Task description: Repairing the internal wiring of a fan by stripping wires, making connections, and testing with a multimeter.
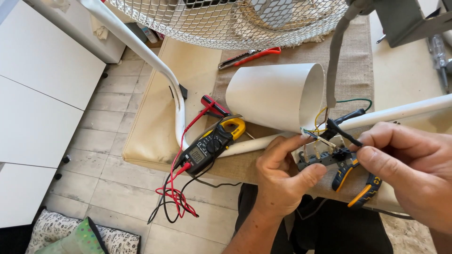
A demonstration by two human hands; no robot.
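Nearest: left hand (pixel 282 176) clenched around a dark grey switch block (pixel 325 160), thumb across its near face, fingers (pixel 287 143) curled over the far edge. Block lies long axis left-to-right, tilting slightly up toward the right, just past the lap.

Right hand (pixel 409 167) comes in from the right, thumb and forefinger pinched on a thin black wire (pixel 343 132) at the block's right end. Wire runs up-left from the pinch toward the open mouth of the white plastic housing (pixel 275 96). So: block is directly left of the right fingertips, touching range; wire axis diagonal, block axis near horizontal. Left hand carries the block, right hand nearer the wire end.

Under the right hand: yellow-and-black pliers (pixel 358 181) lying on the burlap cloth (pixel 353 70), handles pointing toward the body, not gripped.

Yellow and green wires (pixel 322 115) loop out of the housing mouth down to the block.

Left of the hands: clamp multimeter (pixel 209 146) on the desk (pixel 155 136) edge, red and black leads (pixel 174 197) hanging off toward the tiled floor (pixel 108 141).

Beyond: white tube frame (pixel 155 61) crossing, red-handled utility knife (pixel 249 56) on the cloth, mesh fan guard (pixel 226 19) at the far edge, grey bracket (pixel 400 19) top right.
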